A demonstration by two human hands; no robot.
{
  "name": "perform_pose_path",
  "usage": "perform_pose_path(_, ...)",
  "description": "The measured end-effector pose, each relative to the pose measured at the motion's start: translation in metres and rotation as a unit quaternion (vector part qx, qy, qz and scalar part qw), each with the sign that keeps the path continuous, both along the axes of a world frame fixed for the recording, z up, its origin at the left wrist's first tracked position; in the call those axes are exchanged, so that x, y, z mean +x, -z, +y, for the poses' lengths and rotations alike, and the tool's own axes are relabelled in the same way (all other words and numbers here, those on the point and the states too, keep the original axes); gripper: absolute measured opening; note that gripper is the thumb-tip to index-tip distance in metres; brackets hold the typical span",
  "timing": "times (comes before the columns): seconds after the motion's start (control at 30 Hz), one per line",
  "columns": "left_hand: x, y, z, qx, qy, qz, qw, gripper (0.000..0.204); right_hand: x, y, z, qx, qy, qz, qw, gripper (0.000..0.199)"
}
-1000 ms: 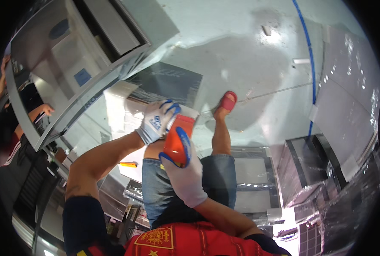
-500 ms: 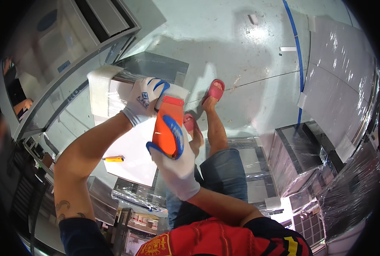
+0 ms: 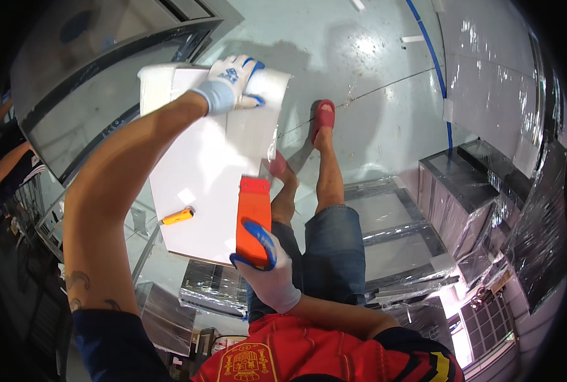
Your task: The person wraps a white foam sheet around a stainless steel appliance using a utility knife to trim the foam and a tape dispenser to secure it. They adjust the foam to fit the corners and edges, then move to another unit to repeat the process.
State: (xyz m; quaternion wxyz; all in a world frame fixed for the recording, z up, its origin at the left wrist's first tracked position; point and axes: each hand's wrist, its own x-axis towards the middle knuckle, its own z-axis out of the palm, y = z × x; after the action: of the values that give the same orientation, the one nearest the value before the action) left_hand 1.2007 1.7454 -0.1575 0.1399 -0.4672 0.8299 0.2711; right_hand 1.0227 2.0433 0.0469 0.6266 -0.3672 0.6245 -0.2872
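Observation:
A white box or panel (image 3: 188, 165) lies in front of me, with a translucent white foam sheet (image 3: 255, 127) over its far right part. My left hand (image 3: 231, 86), in a white glove with blue fingertips, rests on the foam sheet near its far end. Its thumb is apart from the fingers. Close to my body, my right hand (image 3: 267, 267), gloved the same way, is wrapped round an orange tape dispenser (image 3: 253, 207). The dispenser's toothed edge points away from me, over the panel's right edge. A yellow utility knife (image 3: 178, 217) lies on the panel's near left part.
A large dark-framed glass panel (image 3: 111, 95) stands at the far left. Film-wrapped panels (image 3: 392, 235) lie right of my legs, and dark wrapped boxes (image 3: 459, 172) stand farther right. Blue tape (image 3: 437, 70) runs along the pale floor (image 3: 353, 76). Part of another person's arm (image 3: 6, 165) shows at the left.
The tape dispenser has come back toward my body in my right hand. My left hand has moved away from it, farther out onto the foam sheet, which now lies flatter across the panel.

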Motion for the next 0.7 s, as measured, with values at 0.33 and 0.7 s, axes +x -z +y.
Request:
perform_pose_path(0.33,0.005,0.007,0.028,-0.182,0.031,-0.020,0.983,0.091,0.019,0.048,0.034,0.151,0.120,-0.106,0.975,0.056)
perform_pose_path(0.7,0.026,0.002,0.173,-0.052,0.120,0.114,0.985,0.060,0.019,0.094,-0.033,0.213,0.115,-0.168,0.956,0.038)
